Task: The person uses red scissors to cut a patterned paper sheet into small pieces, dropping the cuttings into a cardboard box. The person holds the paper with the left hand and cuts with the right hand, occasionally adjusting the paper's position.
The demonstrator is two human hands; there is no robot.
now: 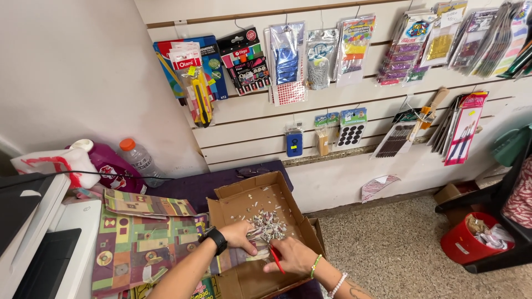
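An open cardboard box (237,206) lies on a low table, its floor strewn with small paper scraps (268,222). My left hand (238,236), with a black watch on the wrist, reaches into the box and pinches a strip of patterned paper beside the scrap pile. My right hand (292,256), wearing bead bracelets, holds red-handled scissors (276,258) low over the box, close to that paper. The scissor blades are hidden by the hands.
Patterned wrapping paper sheets (138,238) lie left of the box. A printer (50,243), a purple jug (108,163) and a plastic bottle (138,159) stand at left. Packaged stationery hangs on the slat wall (310,61). A red bucket (465,241) sits on the speckled floor at right.
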